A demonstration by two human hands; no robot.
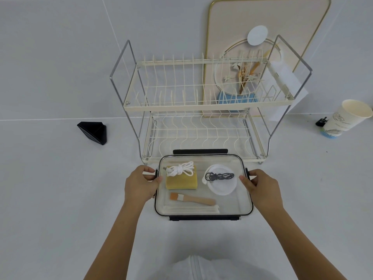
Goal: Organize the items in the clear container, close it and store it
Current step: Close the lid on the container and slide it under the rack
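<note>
lower centre | your left hand [141, 185] and right hand [260, 188] clamped the clear container [203, 211] sides | risk: side latches looked unlatched, lid could pop, rack [201, 136] wires could snag

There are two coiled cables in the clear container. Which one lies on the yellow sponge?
The white cable. It lies on the yellow sponge at the back left, while the black cable lies on the round white lid to the right.

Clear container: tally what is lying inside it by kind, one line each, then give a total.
Coiled cables: 2, a white cable and a black cable
Yellow sponge: 1
Wooden brush: 1
Round white lid: 1
White paper sleeves along the near edge: number cannot be told, counted as 1 bundle
Total: 6
</note>
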